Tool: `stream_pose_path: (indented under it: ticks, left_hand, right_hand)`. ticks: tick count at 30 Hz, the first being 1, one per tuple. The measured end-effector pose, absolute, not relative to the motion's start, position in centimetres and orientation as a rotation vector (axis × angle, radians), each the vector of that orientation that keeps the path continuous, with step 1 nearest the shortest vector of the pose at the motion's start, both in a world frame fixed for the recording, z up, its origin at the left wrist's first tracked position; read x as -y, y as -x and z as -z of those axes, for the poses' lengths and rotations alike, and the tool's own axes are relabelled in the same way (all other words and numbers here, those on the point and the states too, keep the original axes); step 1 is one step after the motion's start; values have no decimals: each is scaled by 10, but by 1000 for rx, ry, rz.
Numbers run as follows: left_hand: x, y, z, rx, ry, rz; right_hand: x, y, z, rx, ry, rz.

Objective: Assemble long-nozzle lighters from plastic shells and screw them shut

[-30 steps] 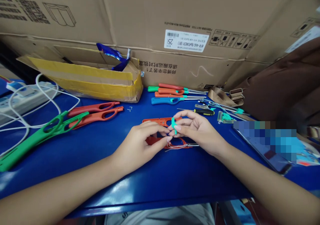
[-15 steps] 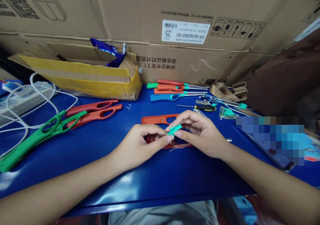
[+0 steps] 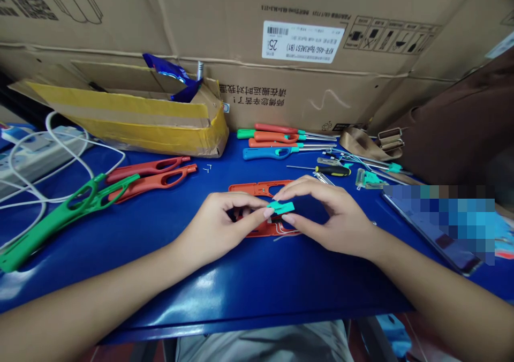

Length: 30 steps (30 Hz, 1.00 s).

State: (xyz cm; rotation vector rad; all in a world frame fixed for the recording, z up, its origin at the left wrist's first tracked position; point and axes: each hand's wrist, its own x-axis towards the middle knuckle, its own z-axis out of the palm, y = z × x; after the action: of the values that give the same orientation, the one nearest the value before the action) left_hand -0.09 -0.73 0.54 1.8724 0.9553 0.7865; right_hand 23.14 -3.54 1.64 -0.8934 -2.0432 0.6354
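Both my hands meet at the middle of the blue table. My right hand pinches a small teal plastic piece between thumb and forefinger, lying flat. My left hand has its fingers closed, its fingertips touching the left end of that teal piece. Under the hands lie two orange lighter shell halves, one partly hidden, with thin wires at its lower edge.
Green and red lighter shells lie at the left, near a power strip with white cable. A taped cardboard box stands behind. Finished lighters, a screwdriver and small parts sit at the back right. A tablet lies at the right.
The teal piece has turned from upright to lying flat between my fingertips. Both hands have sunk slightly toward the orange shell.
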Motion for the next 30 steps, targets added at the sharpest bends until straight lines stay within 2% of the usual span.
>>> stream_pose_path:
  ticks: [5, 10, 21, 30]
  left_hand:
    - [7, 2, -1, -959, -2045, -982]
    - [6, 2, 0, -959, -2090, -1020]
    - [9, 1, 4, -850, -2365, -890]
    - [7, 5, 5, -788, -2567, -735]
  right_hand:
    - [31, -232, -12, 2085, 911, -444]
    - [31, -233, -12, 2186, 855, -385]
    - [35, -246, -21, 2559, 964, -222]
    - [32, -268, -36, 2602, 990, -277]
